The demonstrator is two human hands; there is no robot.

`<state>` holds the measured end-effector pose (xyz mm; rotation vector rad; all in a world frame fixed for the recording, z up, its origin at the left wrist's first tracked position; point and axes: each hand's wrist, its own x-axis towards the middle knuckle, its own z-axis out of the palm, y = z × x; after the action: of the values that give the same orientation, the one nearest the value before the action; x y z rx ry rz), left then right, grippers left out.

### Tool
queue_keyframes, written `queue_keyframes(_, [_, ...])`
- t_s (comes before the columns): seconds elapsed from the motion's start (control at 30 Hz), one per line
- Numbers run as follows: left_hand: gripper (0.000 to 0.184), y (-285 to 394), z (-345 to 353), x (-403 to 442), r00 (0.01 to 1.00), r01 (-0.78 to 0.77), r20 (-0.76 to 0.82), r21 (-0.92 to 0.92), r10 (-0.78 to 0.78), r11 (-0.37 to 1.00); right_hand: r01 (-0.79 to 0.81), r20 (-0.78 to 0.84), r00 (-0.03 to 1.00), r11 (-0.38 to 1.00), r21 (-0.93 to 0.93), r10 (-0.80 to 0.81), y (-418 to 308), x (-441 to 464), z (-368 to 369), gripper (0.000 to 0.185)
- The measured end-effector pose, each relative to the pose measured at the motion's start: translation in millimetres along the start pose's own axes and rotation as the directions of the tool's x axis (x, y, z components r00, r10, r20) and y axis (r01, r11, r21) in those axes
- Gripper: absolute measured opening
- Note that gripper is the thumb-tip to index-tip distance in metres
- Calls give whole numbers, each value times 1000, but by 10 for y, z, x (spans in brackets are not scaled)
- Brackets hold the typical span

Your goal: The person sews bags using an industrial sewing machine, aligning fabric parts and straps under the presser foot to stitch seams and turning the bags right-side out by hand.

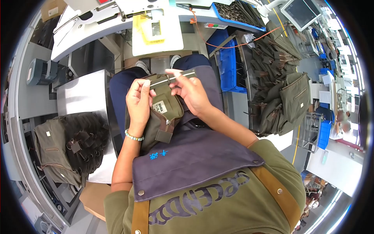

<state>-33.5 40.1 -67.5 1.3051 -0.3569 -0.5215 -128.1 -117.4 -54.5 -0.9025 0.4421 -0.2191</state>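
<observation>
An olive-green fabric bag (177, 104) lies on my lap, its curved zipper partly open and a dark brown tab at the zipper's end. Inside the opening is a pale printed label (160, 106). My left hand (138, 99), with a beaded bracelet at the wrist, is closed on the bag's left edge. A narrow white-edged strip (159, 82) runs across the bag's top between the hands. At the strip's right part is my right hand (191, 93), its fingers bent around the edge and the fingertips slightly blurred.
Olive bags are stacked on a metal table (80, 89) at left and heaped in a pile (288, 93) at right. A machine with a pale plate (175, 41) stands ahead. Blue bins (230, 64), an orange cord (230, 47) and a monitor (300, 13) are beyond.
</observation>
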Motion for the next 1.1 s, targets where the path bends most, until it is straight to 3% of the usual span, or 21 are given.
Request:
queue_keyframes(0.03, [21,3,22,1,1000,11,-15,87,-10,996,71,9,997,975,-211,-71,-13,-3,32,37])
queue_keyframes(0.07, [14,31,68,-3,999,20,-42,40,-18,999,154,34,988,939,-307,-151,-51,-5,81,36])
queue_keyframes(0.23, [16,50,94,-9,998,25,-52,48,-23,999,107,23,994,955,-278,-105,-96,26,74,34])
queue_keyframes(0.47, [18,123,64,48,999,27,-49,61,-24,998,172,41,985,951,-257,-167,-228,66,61,31])
queue_keyframes(0.53, [18,155,52,69,999,24,-30,45,-23,999,116,39,993,933,-341,-109,-387,51,51,31])
queue_keyframes(0.63, [19,278,-61,179,1000,-8,-6,21,8,1000,194,131,980,831,-522,-146,-868,37,-28,32])
queue_keyframes(0.7, [19,396,-155,276,1000,-9,20,16,9,1000,263,81,961,783,-563,-265,-1247,113,-15,28])
queue_keyframes(0.77, [20,530,-182,401,1000,-2,28,65,0,998,460,69,873,767,-447,-483,-1552,338,27,23])
queue_keyframes(0.9, [27,783,-128,665,999,3,46,149,-10,989,638,278,748,541,-547,-602,-2018,1050,12,25])
queue_keyframes(0.93, [33,773,-143,766,998,-27,60,188,16,982,641,282,747,540,-546,-602,-2110,1170,101,25])
queue_keyframes(1.0, [33,861,-127,938,997,-41,73,236,24,971,578,453,815,445,-684,-362,-2266,1382,285,16])
queue_keyframes(1.1, [26,840,-148,1221,994,-86,87,352,59,932,631,565,776,334,-700,-281,-2256,1690,439,23])
